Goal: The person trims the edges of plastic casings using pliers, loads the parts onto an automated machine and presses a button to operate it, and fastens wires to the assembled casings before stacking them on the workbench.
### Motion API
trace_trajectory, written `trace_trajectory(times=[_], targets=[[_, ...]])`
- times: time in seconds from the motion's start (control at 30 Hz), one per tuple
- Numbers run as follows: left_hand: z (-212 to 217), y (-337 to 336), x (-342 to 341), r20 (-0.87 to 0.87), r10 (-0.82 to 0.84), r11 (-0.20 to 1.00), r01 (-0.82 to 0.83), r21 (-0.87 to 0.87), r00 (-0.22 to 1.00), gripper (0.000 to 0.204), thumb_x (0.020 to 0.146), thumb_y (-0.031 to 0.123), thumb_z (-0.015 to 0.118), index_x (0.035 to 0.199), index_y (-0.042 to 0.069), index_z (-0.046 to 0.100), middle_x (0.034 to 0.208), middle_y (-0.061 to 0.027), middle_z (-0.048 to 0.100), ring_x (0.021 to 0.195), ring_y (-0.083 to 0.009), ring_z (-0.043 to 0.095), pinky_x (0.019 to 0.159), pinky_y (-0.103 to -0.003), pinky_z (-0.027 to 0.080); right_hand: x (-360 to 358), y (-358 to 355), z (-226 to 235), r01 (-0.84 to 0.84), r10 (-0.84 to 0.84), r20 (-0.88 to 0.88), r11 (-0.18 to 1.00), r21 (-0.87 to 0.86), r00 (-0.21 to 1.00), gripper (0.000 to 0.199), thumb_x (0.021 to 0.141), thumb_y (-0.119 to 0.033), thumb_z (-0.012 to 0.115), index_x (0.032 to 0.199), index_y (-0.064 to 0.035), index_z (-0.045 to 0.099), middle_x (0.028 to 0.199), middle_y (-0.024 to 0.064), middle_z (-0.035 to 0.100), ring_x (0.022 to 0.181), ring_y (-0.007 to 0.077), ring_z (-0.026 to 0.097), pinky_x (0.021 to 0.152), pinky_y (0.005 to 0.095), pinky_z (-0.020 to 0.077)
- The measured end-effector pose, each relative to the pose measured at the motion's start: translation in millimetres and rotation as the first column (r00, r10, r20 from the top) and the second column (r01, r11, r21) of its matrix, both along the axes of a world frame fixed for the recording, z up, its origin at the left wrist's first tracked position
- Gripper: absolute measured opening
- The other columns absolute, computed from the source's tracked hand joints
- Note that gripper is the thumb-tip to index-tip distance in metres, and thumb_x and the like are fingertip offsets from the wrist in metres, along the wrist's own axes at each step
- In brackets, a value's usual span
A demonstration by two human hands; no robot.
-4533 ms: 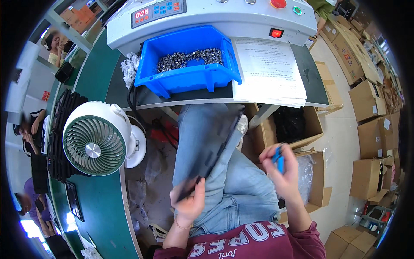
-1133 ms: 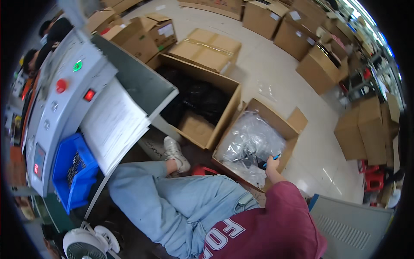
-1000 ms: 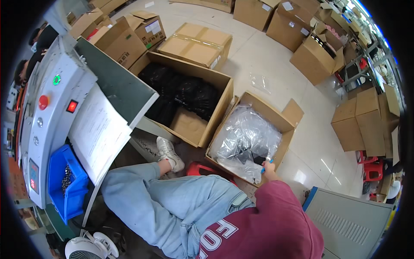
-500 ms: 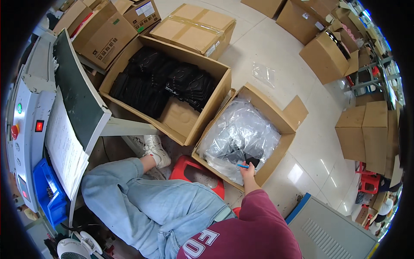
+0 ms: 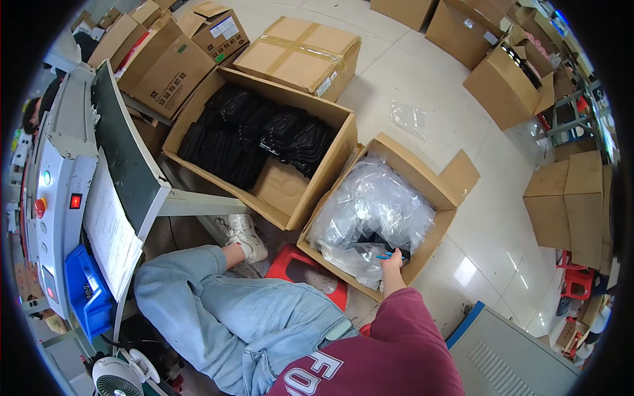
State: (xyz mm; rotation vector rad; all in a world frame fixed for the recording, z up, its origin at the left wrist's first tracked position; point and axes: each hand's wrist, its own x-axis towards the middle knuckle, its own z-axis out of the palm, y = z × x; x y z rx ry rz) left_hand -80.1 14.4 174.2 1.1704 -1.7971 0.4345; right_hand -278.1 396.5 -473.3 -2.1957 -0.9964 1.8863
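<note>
The right hand point(image 5: 394, 258) is closed around a blue tool point(image 5: 383, 257), with fingers bent; whether it also grips the black item point(image 5: 376, 241) just beside it, I cannot tell. The left hand is out of view, so its grip cannot be told. Tool and black item are at the near end of an open box point(image 5: 428, 256), among clear bags point(image 5: 356, 204). Beside that stands a larger box point(image 5: 321, 183) with black pieces point(image 5: 231, 145) stacked inside. A red stool point(image 5: 284, 257) sits near both. Farther left, a bench point(image 5: 129, 138) bears papers point(image 5: 109, 228) and a blue bin point(image 5: 92, 320).
</note>
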Motion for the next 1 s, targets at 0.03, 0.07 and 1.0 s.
trace_trajectory(times=[0.03, 0.07, 1.0], targets=[[0.7, 3.4, 31.1, -0.01, -0.01, 0.999, 0.01, -0.035, 1.0, 0.05, 0.095, 0.046, 0.04, 0.091, 0.001, 0.061, 0.102, -0.0188, 0.05, 0.098, -0.034, 0.046, 0.083, -0.046, 0.035, -3.7, 1.8, 8.8, -0.117, 0.113, 0.037, 0.988, 0.105, 0.993, 0.026, 0.078, -0.02, 0.067, 0.09, -0.0006, 0.057, 0.088, 0.012, 0.058, 0.071, 0.0245, 0.056, 0.06, 0.0409, 0.0447], [-12.5, -2.6, 58.1, 0.228, 0.021, 0.999, -0.013, -0.036, 0.974, 0.056, 0.095, 0.051, 0.033, 0.08, 0.002, 0.056, 0.093, -0.0173, 0.051, 0.096, -0.0343, 0.049, 0.084, -0.047, 0.035, -7.3, 4.0, 18.0, -0.071, 0.056, 0.082, 0.978, 0.196, 0.995, 0.029, 0.074, -0.012, 0.068, 0.096, 0.004, 0.058, 0.097, 0.0138, 0.06, 0.078, 0.0261, 0.059, 0.066, 0.0406, 0.0479], [-154.5, -24.9, 50.8, -0.99, 0.062, -0.387, 0.917, 0.094, 0.128, 0.038, 0.092, 0.003, 0.048, 0.129, -0.002, 0.046, 0.131, -0.0123, 0.049, 0.122, -0.0198, 0.045, 0.102, -0.031, 0.033, 32.9, -357.9, 503.6, -0.448, 0.249, -0.459, 0.103, 0.888, -0.853, 0.055, 0.073, 0.001, 0.065, 0.118, -0.0038, 0.034, 0.096, 0.0045, 0.039, 0.088, 0.0131, 0.038, 0.09, 0.0315, 0.0347]])
